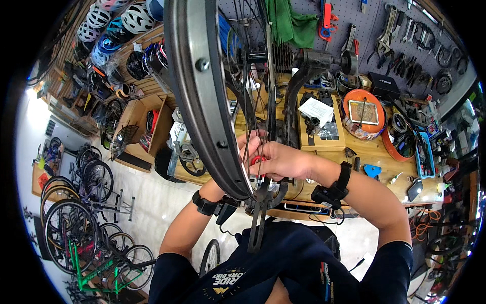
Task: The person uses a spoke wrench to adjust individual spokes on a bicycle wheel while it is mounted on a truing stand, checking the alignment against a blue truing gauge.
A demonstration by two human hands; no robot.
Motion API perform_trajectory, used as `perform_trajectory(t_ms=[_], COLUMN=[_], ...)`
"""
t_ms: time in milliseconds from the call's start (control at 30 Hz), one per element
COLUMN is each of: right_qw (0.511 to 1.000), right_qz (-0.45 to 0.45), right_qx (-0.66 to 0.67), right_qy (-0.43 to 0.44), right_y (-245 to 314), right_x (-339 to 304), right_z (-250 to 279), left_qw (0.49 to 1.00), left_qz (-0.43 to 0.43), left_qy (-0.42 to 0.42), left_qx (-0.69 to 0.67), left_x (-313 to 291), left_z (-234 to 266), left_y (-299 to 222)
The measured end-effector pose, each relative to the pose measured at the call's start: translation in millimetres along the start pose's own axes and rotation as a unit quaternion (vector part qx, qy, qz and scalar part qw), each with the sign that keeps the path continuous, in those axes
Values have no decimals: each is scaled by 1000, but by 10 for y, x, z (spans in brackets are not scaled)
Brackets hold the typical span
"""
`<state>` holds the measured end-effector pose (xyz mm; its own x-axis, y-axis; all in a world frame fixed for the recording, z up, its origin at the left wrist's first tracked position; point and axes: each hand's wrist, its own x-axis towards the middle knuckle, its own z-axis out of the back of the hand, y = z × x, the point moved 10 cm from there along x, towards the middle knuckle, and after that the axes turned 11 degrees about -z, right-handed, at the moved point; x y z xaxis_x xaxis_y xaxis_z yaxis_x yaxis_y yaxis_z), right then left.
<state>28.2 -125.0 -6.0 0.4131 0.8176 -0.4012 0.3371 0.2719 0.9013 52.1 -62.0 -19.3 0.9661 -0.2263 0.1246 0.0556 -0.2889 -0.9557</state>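
Observation:
A bare bicycle wheel with a dark rim (194, 96) stands upright in front of me, clamped at its hub in a black truing stand (296, 81). Thin spokes run from the rim up to the hub and a stack of sprockets. My right hand (284, 161) is closed around a small red spoke wrench (258, 160) at the spokes near the bottom of the rim. Just beyond it, my left hand (249, 144) reaches in behind the rim, fingers curled at the spokes. The rim hides much of that hand, so what its fingertips pinch is unclear.
On the wooden bench (331, 164) lie a cardboard box (324, 144) of parts, an orange round bowl (358, 129) and a blue tray (425, 154). Tools hang on the pegboard (372, 40) behind. Bicycles (81, 223) and an open carton (134, 121) stand to the left.

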Motion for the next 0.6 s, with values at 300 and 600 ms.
perform_trajectory(t_ms=[300, 600], right_qw=[963, 992], right_qz=[7, -40], right_qx=[168, -14], right_qy=[210, -121], right_y=[-68, 75], right_x=[-165, -268], right_z=[-192, 62], left_qw=[999, 999], left_qz=[6, 20], left_qy=[20, 32], left_qx=[-33, -19], left_x=[2, -10], left_z=[-151, -125], left_y=[-113, -95])
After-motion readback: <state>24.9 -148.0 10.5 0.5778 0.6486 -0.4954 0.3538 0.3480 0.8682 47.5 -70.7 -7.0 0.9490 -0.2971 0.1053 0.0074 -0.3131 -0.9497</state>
